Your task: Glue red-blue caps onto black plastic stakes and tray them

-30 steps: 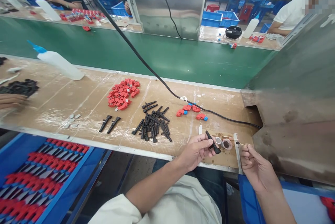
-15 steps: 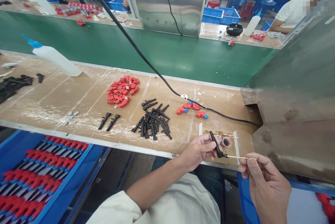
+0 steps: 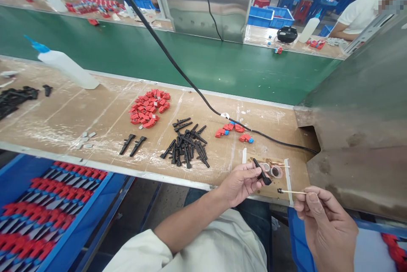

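Observation:
Between the thumb and fingers of my left hand (image 3: 243, 183) is a black plastic part (image 3: 263, 173), long and narrow with a wider lower end. My right hand (image 3: 327, 215) pinches a thin cotton swab (image 3: 292, 192) whose tip is black. The swab's tip points left, a short gap away from the part. Just behind my left hand stands a small round pot (image 3: 275, 172) with dark contents. A pile of similar black parts (image 3: 187, 145) lies left of my hands, with two more black parts (image 3: 132, 145) beside it.
Red pieces (image 3: 149, 109) are heaped farther left, and a few red-and-blue pieces (image 3: 233, 128) lie behind my hands. A black cable (image 3: 197, 90) crosses the bench. A white squeeze bottle (image 3: 68, 68) leans at left. Below the edge is a blue bin (image 3: 92, 208); a metal panel (image 3: 362, 145) bounds the right.
The swab's tip has come away from the black part, leaving a gap. My right hand has shifted slightly right and down, and the part has turned a little in my left hand.

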The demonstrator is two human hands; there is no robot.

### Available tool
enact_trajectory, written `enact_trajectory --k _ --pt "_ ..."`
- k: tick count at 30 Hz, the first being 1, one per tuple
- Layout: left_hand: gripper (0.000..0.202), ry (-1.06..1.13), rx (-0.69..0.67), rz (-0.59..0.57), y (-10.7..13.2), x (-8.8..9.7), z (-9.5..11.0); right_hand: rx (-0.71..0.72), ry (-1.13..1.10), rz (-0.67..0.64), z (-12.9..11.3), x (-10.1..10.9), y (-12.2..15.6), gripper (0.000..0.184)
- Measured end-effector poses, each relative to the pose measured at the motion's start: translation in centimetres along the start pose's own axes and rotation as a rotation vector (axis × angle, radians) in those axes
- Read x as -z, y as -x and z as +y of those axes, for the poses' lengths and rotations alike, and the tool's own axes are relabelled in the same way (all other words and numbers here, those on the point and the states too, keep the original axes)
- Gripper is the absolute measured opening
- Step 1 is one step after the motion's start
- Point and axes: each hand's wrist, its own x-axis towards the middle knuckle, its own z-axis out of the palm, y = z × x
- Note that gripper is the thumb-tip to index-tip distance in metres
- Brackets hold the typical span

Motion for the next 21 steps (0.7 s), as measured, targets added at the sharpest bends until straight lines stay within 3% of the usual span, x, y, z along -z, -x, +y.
enact_trajectory --k 11,18,21 --pt "0.03 -0.059 -0.222 0.096 0.3 -0.2 0.2 -0.086 -0.038 0.013 0.2 0.4 -0.8 0.038" --pt "0.035 0.068 -0.26 0.076 0.9 -0.5 0.8 -0.069 -0.021 -0.025 0.6 0.7 -1.0 0.033" --pt "0.03 0.068 -0.293 0.121 0.9 -0.3 0.7 -0.048 -0.016 -0.033 0.6 0.7 -1.1 0.032"
